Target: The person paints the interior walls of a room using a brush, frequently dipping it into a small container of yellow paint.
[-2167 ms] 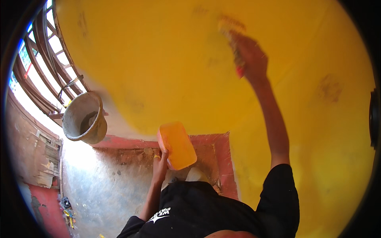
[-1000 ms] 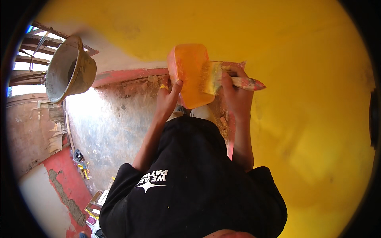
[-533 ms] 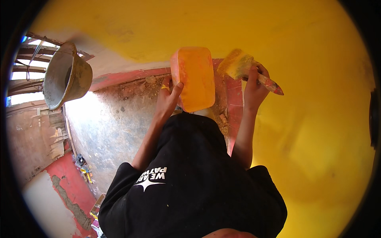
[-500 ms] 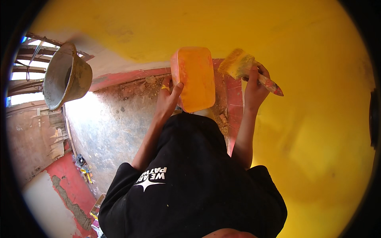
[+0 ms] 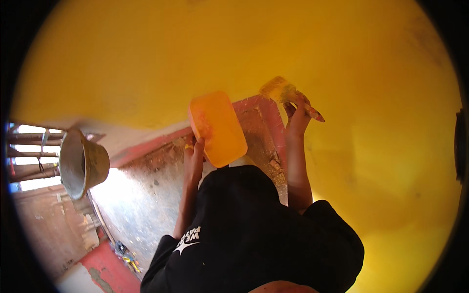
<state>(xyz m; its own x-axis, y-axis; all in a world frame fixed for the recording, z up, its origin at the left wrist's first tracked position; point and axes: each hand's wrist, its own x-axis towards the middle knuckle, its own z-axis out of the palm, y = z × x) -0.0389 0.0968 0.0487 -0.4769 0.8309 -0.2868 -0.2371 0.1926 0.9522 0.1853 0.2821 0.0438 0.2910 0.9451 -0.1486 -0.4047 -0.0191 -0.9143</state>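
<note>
An orange plastic container (image 5: 221, 128), yellow-orange across its top face, is held in my left hand (image 5: 194, 155), whose fingers grip its lower left side. My right hand (image 5: 298, 111) grips a paintbrush (image 5: 277, 90) by its paint-smeared handle, with the wide yellow-coated bristles pointing up-left. The brush is just right of and above the container, not touching it. Behind both spreads a yellow-painted wall (image 5: 146, 58), with a red band (image 5: 267, 117) along its lower part.
A grey, crusted bucket (image 5: 95, 166) hangs at the left by the slatted window opening (image 5: 31, 151). Below lie a pale, stained floor (image 5: 122, 205) and small clutter (image 5: 128, 256). A weathered board (image 5: 49, 222) and red-and-white patchy surface (image 5: 107, 273) are at the lower left.
The brush went from high on the yellow wall into the container, then out to its right. Since half a second ago the view has shifted, showing more wall, with hands and bucket lower in frame.
</note>
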